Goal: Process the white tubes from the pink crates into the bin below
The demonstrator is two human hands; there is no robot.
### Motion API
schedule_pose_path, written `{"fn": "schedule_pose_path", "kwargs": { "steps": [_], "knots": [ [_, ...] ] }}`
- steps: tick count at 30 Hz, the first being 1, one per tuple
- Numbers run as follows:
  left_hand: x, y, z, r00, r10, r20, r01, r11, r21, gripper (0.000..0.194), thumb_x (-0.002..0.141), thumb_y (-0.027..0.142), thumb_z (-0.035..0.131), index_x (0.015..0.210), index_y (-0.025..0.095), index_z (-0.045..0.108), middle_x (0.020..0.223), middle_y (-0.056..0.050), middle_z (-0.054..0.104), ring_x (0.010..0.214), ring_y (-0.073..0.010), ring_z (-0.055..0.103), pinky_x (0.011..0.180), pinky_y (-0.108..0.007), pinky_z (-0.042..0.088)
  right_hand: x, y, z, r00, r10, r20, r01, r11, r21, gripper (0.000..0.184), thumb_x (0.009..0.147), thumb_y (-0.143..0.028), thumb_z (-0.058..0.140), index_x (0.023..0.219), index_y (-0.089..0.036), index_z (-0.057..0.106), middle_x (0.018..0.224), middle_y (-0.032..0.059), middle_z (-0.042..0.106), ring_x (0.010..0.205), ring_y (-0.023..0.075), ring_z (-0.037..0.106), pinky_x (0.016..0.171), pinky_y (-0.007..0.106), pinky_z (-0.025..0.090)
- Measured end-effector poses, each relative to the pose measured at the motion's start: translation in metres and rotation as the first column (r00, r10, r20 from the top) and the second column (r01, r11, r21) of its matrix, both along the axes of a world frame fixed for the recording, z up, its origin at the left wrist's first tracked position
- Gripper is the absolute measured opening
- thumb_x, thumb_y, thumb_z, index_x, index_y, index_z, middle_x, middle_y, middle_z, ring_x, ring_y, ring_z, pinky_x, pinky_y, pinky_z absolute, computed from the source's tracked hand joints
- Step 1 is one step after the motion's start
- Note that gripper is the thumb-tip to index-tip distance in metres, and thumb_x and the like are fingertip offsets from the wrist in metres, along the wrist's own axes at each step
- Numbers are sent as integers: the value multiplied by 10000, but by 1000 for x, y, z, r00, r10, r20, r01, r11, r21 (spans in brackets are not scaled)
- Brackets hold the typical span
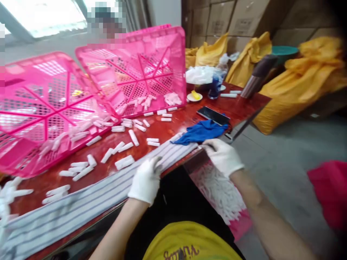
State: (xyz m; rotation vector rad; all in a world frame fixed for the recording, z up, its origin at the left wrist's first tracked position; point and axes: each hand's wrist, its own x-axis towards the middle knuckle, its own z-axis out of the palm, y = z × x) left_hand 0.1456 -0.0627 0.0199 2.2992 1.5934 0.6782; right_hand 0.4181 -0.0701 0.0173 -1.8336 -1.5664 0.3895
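My left hand (145, 180), in a white glove, rests over the front edge of a striped cloth (89, 196). Its fingers are curled closed, and whatever they hold, if anything, is hidden. My right hand (223, 157), also gloved, is at the table's edge by the cloth's right end, just below a crumpled blue cloth (202, 130). Those fingers are bent together too, with nothing I can name between them. Short white tube-like pieces (124, 162) lie scattered on the red table (108, 141). Below my right hand, a pink container (240, 224) holds a heap of similar white pieces (219, 191).
Two pink baskets (146, 77) lie tipped on their sides, white pieces spilling out. A phone (213, 115), a small dish (194, 96) and a blue bottle (215, 85) stand at the right. Yellow sacks (300, 83) and cartons (219, 18) are behind; a person (107, 27) is opposite.
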Motion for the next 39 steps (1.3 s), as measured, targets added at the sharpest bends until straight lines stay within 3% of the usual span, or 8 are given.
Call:
{"fn": "schedule_pose_path", "kwargs": {
  "steps": [4, 10, 18, 22, 25, 28, 35, 39],
  "knots": [
    [-80, 29, 15, 899, 338, -277, -329, 941, 80, 296, 851, 277, 480, 1100, 177, 607, 1067, -82, 637, 1012, -241, 567, 910, -341, 420, -99, 93, 27, 883, 414, 220, -418, 908, -31, 223, 870, -262, 439, 987, -222, 625, 1037, 41, 642, 949, 166, 594, 838, 243, 427],
    [-111, 56, 11, 871, 282, -401, -348, 932, -100, 333, 885, 351, 402, 1073, 189, 624, 994, -87, 640, 911, -227, 596, 806, -331, 440, -172, 171, 11, 663, 656, 360, -553, 754, -355, 292, 704, -366, 678, 950, -219, 625, 860, 63, 668, 770, 212, 631, 674, 269, 443],
    [-101, 68, 1, 883, 184, -431, -233, 970, -63, 326, 891, 411, 400, 903, 210, 657, 947, -106, 607, 847, -256, 561, 693, -369, 429, -158, 175, -15, 777, 549, 307, -479, 833, -277, 285, 812, -327, 557, 1077, -223, 545, 973, 78, 637, 834, 185, 620, 732, 268, 438],
    [-101, 66, 0, 951, 293, 94, -275, 947, -165, 297, 882, 450, 435, 987, 228, 601, 950, -46, 638, 843, -188, 583, 761, -317, 449, -155, 162, -5, 921, 352, -165, -368, 926, -85, 169, 818, -254, 492, 967, -183, 457, 814, 26, 608, 643, 115, 576, 619, 226, 442],
    [-91, 63, 2, 820, 350, 453, -229, 926, -301, 339, 871, 494, 440, 1064, 234, 538, 874, -13, 644, 771, -145, 605, 731, -270, 469, -166, 137, 12, 529, 261, -807, -384, 922, 46, 301, 733, -368, 624, 851, -200, 403, 696, -30, 574, 477, 80, 485, 452, 193, 374],
    [-73, 60, 3, 746, 334, 576, -176, 933, -313, 321, 860, 470, 476, 1050, 220, 541, 882, -20, 642, 808, -144, 613, 756, -264, 473, -184, 118, 26, 261, 222, -939, -385, 916, 110, 355, 697, -390, 685, 831, -202, 416, 663, -38, 585, 445, 72, 472, 411, 179, 353],
    [-59, 56, 21, 519, 357, 776, 70, 888, -455, 484, 823, 382, 576, 1261, 212, 461, 961, -33, 651, 890, -132, 617, 834, -244, 469, -186, 117, 39, 288, 252, -924, -269, 947, 175, 372, 646, -342, 748, 796, -196, 441, 635, -46, 588, 443, 81, 506, 404, 184, 381],
    [-69, 64, 23, 434, 417, 799, -4, 887, -461, 449, 783, 374, 625, 1165, 155, 533, 1021, -67, 631, 899, -136, 604, 784, -214, 471, -173, 104, 34, 304, 237, -923, -415, 905, 95, 327, 704, -345, 717, 794, -187, 445, 669, -11, 624, 451, 84, 518, 396, 176, 355]
  ]
}}
